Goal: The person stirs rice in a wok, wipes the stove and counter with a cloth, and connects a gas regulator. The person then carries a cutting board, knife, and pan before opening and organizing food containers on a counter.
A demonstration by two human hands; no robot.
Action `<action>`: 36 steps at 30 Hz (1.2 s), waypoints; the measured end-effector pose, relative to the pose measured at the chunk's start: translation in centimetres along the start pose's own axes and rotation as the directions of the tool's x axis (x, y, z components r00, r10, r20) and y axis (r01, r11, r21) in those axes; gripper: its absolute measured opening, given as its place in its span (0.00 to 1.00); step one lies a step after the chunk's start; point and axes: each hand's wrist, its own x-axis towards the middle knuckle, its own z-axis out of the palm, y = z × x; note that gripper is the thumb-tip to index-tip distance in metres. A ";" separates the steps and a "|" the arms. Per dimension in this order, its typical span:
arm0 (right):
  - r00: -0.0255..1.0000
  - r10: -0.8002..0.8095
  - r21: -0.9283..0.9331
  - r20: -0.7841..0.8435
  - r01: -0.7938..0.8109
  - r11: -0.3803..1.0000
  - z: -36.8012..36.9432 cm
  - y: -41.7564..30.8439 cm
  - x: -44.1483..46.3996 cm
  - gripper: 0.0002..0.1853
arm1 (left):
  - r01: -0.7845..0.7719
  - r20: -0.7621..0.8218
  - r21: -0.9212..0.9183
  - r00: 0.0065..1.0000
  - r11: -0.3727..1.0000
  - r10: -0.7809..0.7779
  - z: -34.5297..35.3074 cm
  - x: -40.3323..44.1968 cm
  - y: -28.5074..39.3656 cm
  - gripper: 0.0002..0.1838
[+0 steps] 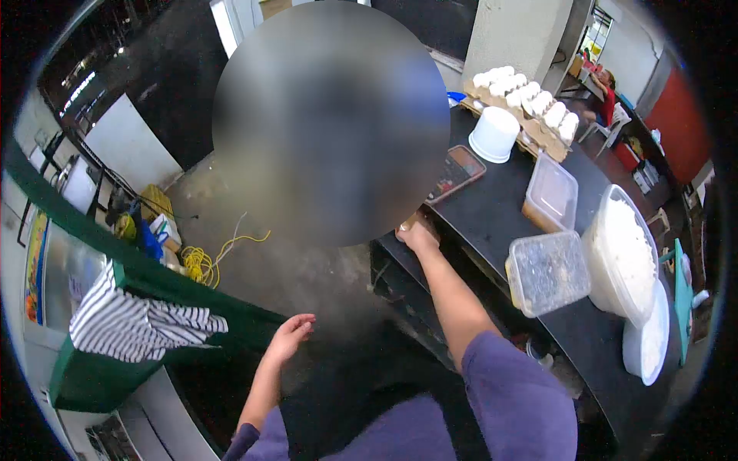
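Observation:
My left hand hangs in the air over the floor, in front of the green counter, its fingers loosely bent and holding nothing. My right hand reaches forward to the near-left corner of the black table. Its fingers look curled, but a large blurred disc covers their tips, and what they grip cannot be made out. Just beyond that hand a phone lies on the tabletop, partly under the blur.
The table also carries a white tub, a tray of eggs, two lidded plastic containers and a large tub of white powder. To the left, a striped cloth drapes a green counter. Yellow cable lies on the floor.

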 end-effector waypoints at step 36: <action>0.748 0.500 0.806 -0.436 0.078 0.587 1.4 5.7 -31.2 0.15 | -0.834 0.411 -0.247 0.370 0.492 0.833 13.4 12.3 32.0 0.13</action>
